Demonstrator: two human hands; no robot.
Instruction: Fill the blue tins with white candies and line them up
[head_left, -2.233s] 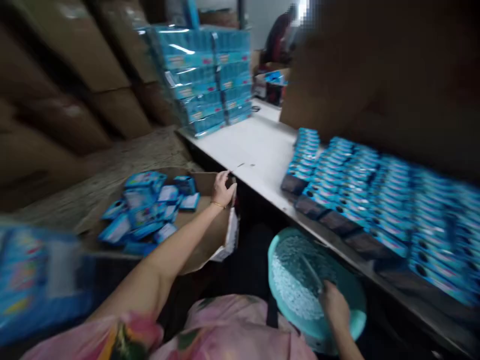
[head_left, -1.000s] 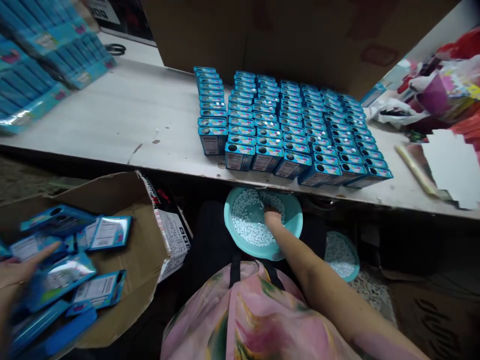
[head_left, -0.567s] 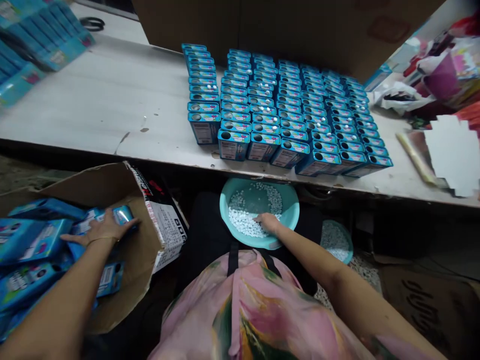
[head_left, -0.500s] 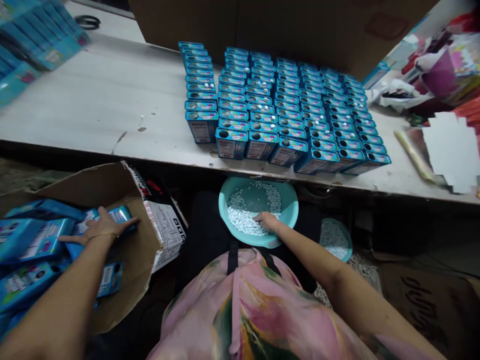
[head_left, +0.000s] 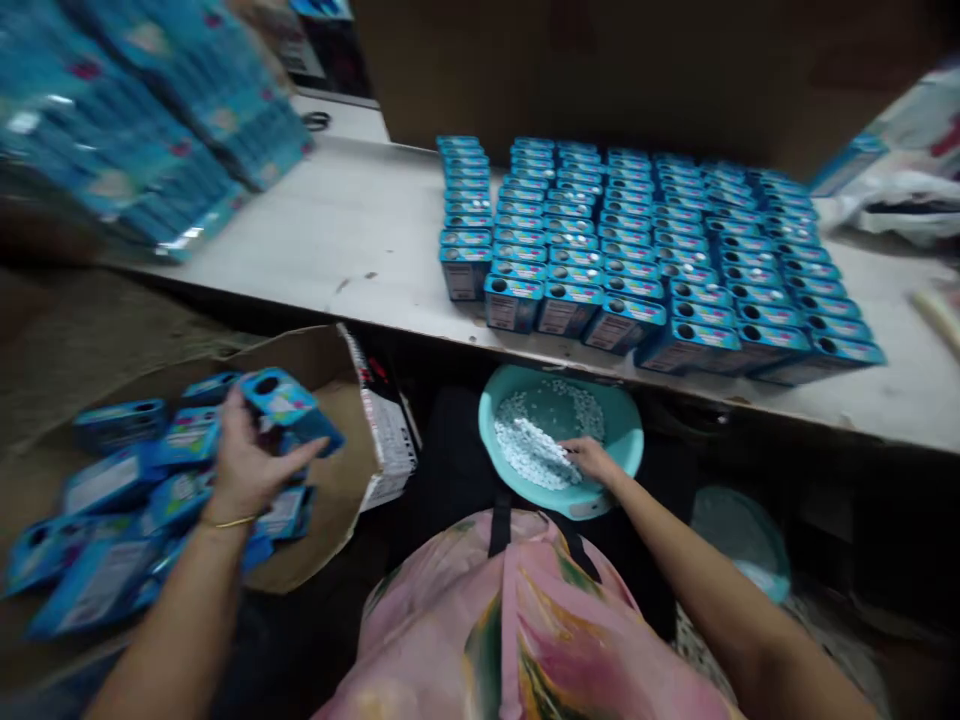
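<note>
In the cardboard carton at left, my left hand (head_left: pixel 251 465) grips a small blue candy box (head_left: pixel 289 400), fingers on its left side and thumb at its lower right. The box is tilted, with a dark round spot on its end. More blue boxes (head_left: pixel 109 490) lie jumbled beneath. My right hand (head_left: pixel 589 458) is closed inside the turquoise basin (head_left: pixel 489 415), at the edge of a heap of small white candies (head_left: pixel 536 455). What its fingers pinch is hidden by the heap.
Rows of upright blue boxes (head_left: pixel 570 310) stand on the white table (head_left: pixel 330 240). Wrapped stacks of blue boxes (head_left: pixel 150 130) are at its left. The carton's wall (head_left: pixel 382 430) rises beside my left leg. A second basin (head_left: pixel 776 540) sits low at right. A large brown carton (head_left: pixel 600 80) stands behind.
My left hand has gone from spread over the boxes to holding one, lifted. The candies by my right hand have risen into a raised heap. The view has turned left.
</note>
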